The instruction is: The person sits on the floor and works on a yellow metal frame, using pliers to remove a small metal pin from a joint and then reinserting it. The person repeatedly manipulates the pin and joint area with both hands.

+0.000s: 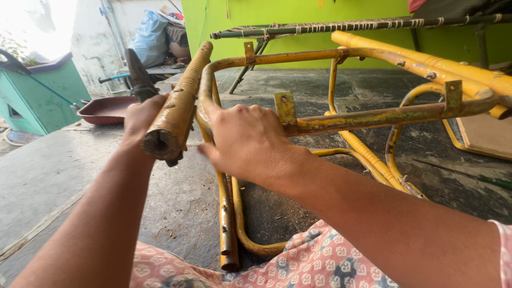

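concrete floor; right hand (248, 141) grips yellow frame (368, 117).

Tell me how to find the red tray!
Start at the green box on the far left. Right beside it, on the grey floor, lies the tray, behind the left hand. It is the only flat, dark red thing; everything near is green or yellow.

The left hand (140, 118) hides most of its dark tool (137, 74).

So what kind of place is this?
Probably an outdoor yard used as a repair spot: bare concrete floor, a rusty yellow metal chair frame being worked on, a woven cot against a green wall.
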